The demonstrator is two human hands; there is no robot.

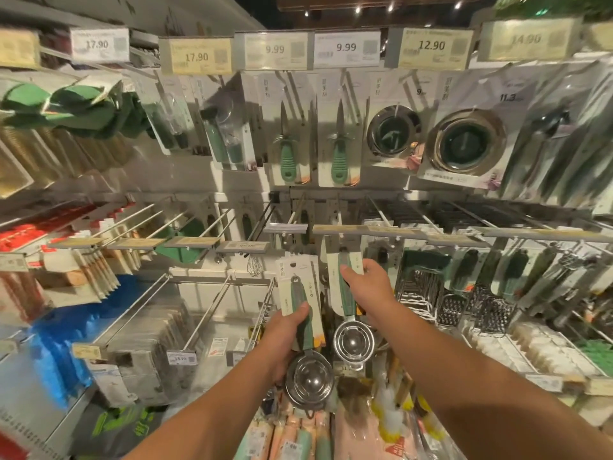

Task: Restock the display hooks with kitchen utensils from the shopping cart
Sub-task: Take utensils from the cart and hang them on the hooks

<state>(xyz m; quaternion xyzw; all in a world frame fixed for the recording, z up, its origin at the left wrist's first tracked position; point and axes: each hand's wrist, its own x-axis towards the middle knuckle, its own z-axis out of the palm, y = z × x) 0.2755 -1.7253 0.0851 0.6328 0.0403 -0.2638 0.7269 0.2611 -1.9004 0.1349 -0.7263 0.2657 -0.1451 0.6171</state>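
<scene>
1. Left hand (286,340) is clamped on 1 carded egg separator (302,330), just left of the hanging separator (348,307).
2. My right hand (368,287) pinches that hanging separator's card below the 9.99 price tag (346,48).

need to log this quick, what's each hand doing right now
Left hand: closed on a carded egg separator.
Right hand: closed on the card of a second egg separator at the hook.

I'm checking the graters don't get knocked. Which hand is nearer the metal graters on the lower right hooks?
Right. The right hand holds a carded utensil just left of the graters; the left hand is farther left and lower.
</scene>
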